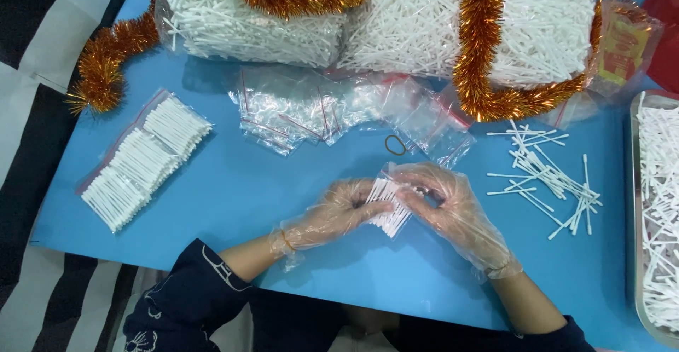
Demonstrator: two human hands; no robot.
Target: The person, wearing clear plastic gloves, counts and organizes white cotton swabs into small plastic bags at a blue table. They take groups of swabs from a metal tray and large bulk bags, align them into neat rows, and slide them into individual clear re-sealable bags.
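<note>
Bundle of white swabs (pixel 388 207) in small clear bag (pixel 409 182), mid-worktop (pixel 233 196), just above surface. Left hand (pixel 338 210) pinches bundle; right hand (pixel 445 207) pinches bag mouth. Best keep sticks parallel, mouth wide. Filled packs (pixel 145 157): three. Bulk sacks (pixel 368 19): two. One rubber band (pixel 395 145). Loose swabs (pixel 548 179): uncountable.

Two hands in clear plastic gloves, the left hand (pixel 343 210) and the right hand (pixel 445 200), shared one small clear bag of white cotton swabs (pixel 389 207). The blue desk (pixel 269 196) carried two bulging clear sacks of white swabs (pixel 247 23), one long orange tinsel garland (pixel 481 48), one brown rubber band (pixel 395 145), one metal tray (pixel 631 203), and heaps too many to count.
</note>
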